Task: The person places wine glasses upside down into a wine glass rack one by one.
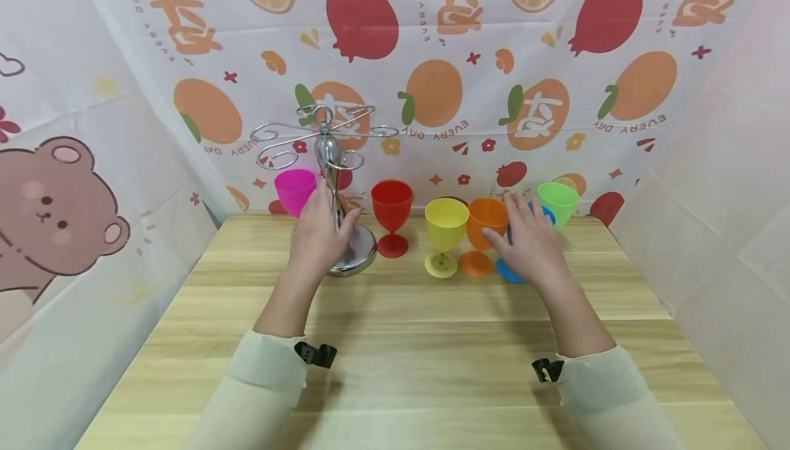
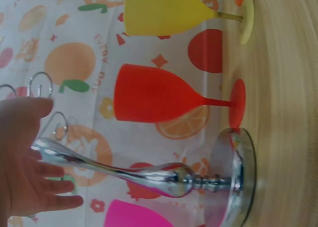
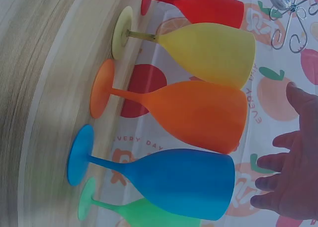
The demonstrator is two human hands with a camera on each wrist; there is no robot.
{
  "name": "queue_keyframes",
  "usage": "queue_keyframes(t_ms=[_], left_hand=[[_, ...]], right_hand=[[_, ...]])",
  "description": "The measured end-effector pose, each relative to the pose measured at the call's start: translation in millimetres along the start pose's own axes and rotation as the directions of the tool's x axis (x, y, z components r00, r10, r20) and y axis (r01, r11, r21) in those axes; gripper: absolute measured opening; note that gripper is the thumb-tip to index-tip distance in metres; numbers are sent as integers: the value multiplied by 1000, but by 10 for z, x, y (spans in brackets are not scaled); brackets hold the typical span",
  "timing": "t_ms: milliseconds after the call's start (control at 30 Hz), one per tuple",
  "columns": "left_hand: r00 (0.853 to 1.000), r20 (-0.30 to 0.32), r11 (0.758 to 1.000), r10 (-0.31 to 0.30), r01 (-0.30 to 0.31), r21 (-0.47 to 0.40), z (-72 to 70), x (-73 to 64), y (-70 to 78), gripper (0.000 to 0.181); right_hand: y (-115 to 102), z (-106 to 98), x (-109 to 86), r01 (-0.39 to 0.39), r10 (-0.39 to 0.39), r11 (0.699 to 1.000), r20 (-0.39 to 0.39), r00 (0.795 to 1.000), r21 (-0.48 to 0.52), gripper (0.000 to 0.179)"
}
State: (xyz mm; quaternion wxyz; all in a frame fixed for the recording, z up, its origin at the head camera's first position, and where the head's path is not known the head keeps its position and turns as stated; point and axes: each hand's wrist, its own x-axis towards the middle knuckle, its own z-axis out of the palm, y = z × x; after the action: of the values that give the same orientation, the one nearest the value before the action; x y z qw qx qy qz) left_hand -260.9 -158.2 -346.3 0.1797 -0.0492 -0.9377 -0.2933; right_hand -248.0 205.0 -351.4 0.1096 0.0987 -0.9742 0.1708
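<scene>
My left hand (image 1: pixel 317 237) is at the pole of a silver metal stand (image 1: pixel 328 151) with curled wire arms on top. Its fingers are spread and fairly straight in the left wrist view, beside the pole's upper part. On the right, my other hand (image 1: pixel 532 241) hovers by the rim of a blue plastic goblet (image 3: pixel 184 180), fingers extended, holding nothing. In the head view that hand covers most of the blue goblet. An orange goblet (image 1: pixel 486 217) stands just left of it, beside a yellow goblet (image 1: pixel 446 223).
A red goblet (image 1: pixel 391 204) stands right of the stand. Behind the left hand is a magenta goblet (image 1: pixel 293 189), and a green goblet (image 1: pixel 559 197) stands at the back right. A fruit-print cloth (image 1: pixel 432 93) hangs behind the wooden table (image 1: pixel 395 368).
</scene>
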Motion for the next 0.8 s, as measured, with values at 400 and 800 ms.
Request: queue_keyframes(t_ms=[400,800], left_hand=[[980,-33,935,-194,175,-309,202,190,-249,75],[976,-16,918,-215,197,-344,414,460,-321,49]], right_hand=[[0,28,4,11,-11,1000,6,1000,5,88],[110,47,20,34,-34,999,-40,999,-1,81]])
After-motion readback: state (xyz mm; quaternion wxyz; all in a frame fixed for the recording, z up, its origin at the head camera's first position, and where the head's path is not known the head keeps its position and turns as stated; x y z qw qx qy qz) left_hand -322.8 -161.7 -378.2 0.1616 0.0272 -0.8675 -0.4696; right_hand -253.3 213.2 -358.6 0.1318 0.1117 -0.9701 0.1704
